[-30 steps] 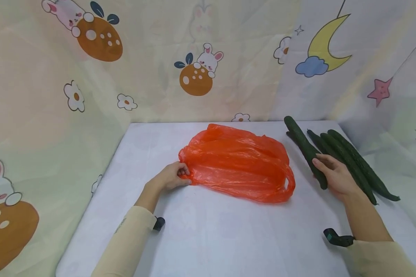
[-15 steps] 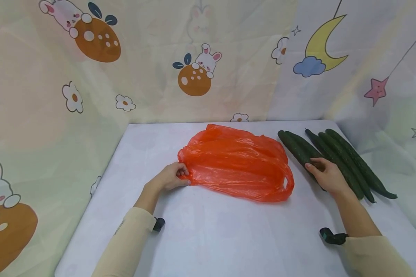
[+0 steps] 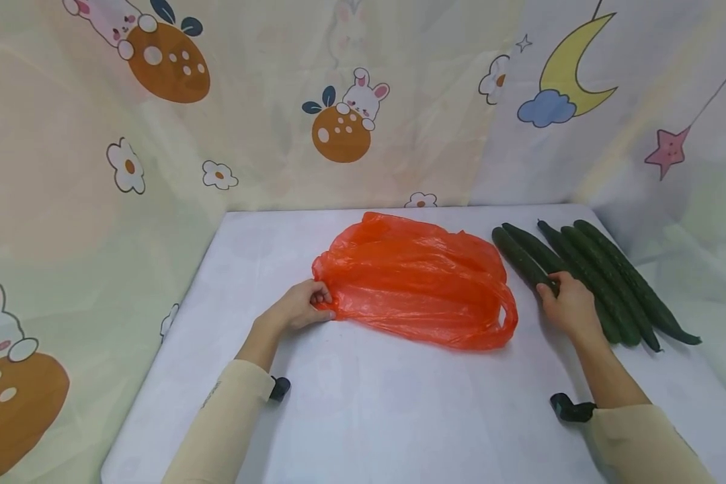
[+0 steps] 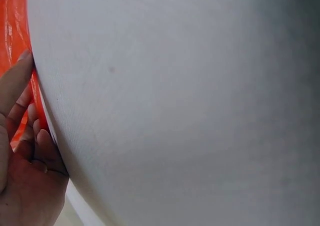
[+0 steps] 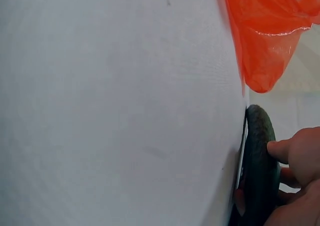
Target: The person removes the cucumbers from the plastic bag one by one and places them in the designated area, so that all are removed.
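A red plastic bag (image 3: 411, 275) lies flat on the white table, its handle loop toward the right. My left hand (image 3: 299, 306) pinches the bag's lower left corner; in the left wrist view the thumb and curled fingers sit at the red edge. At the right, my right hand (image 3: 571, 306) grips the leftmost cucumber (image 3: 520, 257) near its lower end. The right wrist view shows thumb and fingers on either side of that dark green cucumber (image 5: 259, 151). Several more cucumbers (image 3: 608, 275) lie side by side just right of it, partly hidden by the hand.
The white table (image 3: 411, 417) ends at the back against a cloth printed with rabbits, flowers and a moon. Black wrist cameras stick out from both cuffs, the right one (image 3: 571, 408) low over the table.
The gripped cucumber has come down from a raised, tilted position to lie alongside the others. My right hand has shifted slightly left. My left hand and the bag have stayed put.
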Motion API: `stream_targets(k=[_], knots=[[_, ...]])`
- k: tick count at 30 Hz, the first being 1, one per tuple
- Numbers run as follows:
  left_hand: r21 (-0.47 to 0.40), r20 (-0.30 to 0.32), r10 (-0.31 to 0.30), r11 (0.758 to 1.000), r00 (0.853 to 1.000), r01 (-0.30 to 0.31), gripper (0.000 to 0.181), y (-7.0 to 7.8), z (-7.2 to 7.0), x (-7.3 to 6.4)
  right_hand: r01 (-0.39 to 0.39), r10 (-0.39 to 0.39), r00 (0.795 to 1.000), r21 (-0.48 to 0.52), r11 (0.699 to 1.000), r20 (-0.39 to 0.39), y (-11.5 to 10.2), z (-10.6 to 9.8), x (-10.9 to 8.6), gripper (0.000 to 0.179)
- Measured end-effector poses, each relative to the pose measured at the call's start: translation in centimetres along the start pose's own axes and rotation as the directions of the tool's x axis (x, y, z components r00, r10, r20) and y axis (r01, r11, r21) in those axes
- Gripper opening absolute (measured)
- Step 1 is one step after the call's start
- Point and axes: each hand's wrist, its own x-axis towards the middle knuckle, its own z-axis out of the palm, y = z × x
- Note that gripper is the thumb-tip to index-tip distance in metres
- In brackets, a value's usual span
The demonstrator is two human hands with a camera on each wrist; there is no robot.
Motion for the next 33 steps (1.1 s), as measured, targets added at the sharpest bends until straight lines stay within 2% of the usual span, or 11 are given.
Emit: stream_targets(k=[12,17,20,25,30,33], knots=[[0.010,-0.003,0.010,1.000,1.000,-0.010,0.027,0.1,0.0,0.0,0.025,-0.027,0.999,-0.064,0.998,-0.037,0.2,0.6,0.3,0.054],[0.007,-0.003,0.015,1.000,1.000,-0.015,0.026,0.0,0.0,-0.1,0.018,-0.021,0.998,-0.057,0.998,-0.058,0.1,0.8,0.0,0.057],[0.004,-0.006,0.012,1.000,1.000,-0.012,0.025,-0.1,0.0,-0.3,0.052,-0.056,0.995,-0.049,0.997,-0.086,-0.3,0.8,-0.2,0.058],[0.011,-0.025,0.022,1.000,0.999,-0.021,0.026,-0.1,-0.1,-0.3,0.126,-0.133,0.979,-0.053,0.991,-0.154,-2.2,0.2,-0.3,0.057],[0.030,-0.027,0.048,0.998,0.998,-0.047,0.024,0.2,0.0,-0.4,0.165,-0.168,0.975,-0.038,0.986,-0.145,-4.6,-0.3,-0.6,0.059],[0.065,-0.015,0.064,0.996,0.998,-0.063,0.023,0.6,-0.1,-0.8,0.202,-0.205,0.965,-0.034,0.979,-0.162,-5.8,-0.6,-0.9,0.058]])
